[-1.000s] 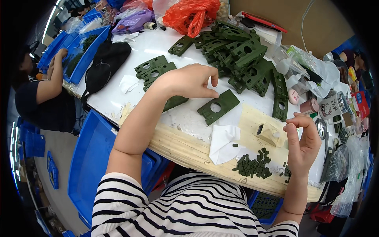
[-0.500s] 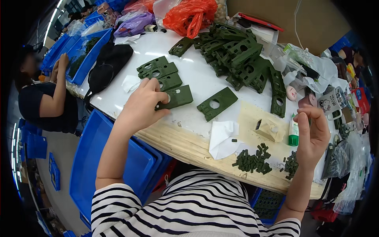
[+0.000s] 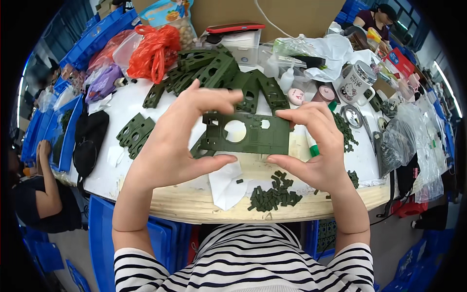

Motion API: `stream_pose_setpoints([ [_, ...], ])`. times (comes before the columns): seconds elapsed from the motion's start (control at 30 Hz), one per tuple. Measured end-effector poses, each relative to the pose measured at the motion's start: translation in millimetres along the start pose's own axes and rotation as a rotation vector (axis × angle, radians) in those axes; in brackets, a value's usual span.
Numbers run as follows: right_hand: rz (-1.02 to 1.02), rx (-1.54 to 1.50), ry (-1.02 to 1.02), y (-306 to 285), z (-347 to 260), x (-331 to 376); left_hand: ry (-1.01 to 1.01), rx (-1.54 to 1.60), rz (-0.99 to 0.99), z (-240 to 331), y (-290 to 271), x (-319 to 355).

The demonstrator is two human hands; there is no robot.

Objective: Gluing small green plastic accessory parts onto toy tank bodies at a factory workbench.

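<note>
Both hands, left hand (image 3: 170, 146) and right hand (image 3: 316, 146), pinched one green plate (image 3: 245, 134) mid-frame, grips closed on its ends; piled plates (image 3: 214, 70) waited on the desk (image 3: 146, 102), upper centre.

A white-topped desk (image 3: 121, 104) with a pale wooden front edge is observed. Blue plastic crates (image 3: 99, 238) are stacked on the grey floor (image 3: 68, 253) beside it.
</note>
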State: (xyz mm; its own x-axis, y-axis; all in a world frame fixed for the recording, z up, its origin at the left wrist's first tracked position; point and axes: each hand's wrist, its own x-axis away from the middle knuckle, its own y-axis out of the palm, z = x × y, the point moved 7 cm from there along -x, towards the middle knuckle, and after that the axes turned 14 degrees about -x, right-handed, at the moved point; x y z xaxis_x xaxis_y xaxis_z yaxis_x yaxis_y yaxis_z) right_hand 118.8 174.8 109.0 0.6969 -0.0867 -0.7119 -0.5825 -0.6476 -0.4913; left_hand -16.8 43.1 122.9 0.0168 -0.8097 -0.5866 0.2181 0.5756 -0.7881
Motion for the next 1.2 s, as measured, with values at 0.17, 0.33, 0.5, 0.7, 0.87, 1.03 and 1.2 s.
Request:
stream_pose_setpoints([
  [0.17, 0.137, -0.255, 0.115, -8.2, 18.8, 4.2, -0.405, 1.092, 0.120, -34.2, 53.1, 16.7],
  [0.33, -0.053, -0.164, 0.109, 21.3, 19.8, 9.7, -0.521, 1.381, -0.031, -17.0, 98.9, 42.6],
  [0.5, -0.076, -0.207, 0.389, -15.8, 60.7, 9.3, -0.681, 1.489, 0.000, -28.5, 96.3, 52.4],
  [0.7, -0.131, 0.404, 0.943, -91.2, 152.2, 58.0, -0.730, 1.488, 0.017, -32.0, 95.9, 49.6],
  [0.87, -0.189, 0.488, 1.023, -89.9, 180.3, 70.9, -0.717, 1.491, -0.020, -27.4, 98.1, 50.5],
  [1.03, -0.199, 0.472, 1.047, -85.7, 191.3, 76.4, -0.708, 1.484, -0.010, -27.0, 97.8, 49.2],
  [1.2, -0.174, 0.412, 1.044, -83.6, 190.9, 76.1, -0.712, 1.494, -0.013, -28.0, 97.5, 49.0],
])
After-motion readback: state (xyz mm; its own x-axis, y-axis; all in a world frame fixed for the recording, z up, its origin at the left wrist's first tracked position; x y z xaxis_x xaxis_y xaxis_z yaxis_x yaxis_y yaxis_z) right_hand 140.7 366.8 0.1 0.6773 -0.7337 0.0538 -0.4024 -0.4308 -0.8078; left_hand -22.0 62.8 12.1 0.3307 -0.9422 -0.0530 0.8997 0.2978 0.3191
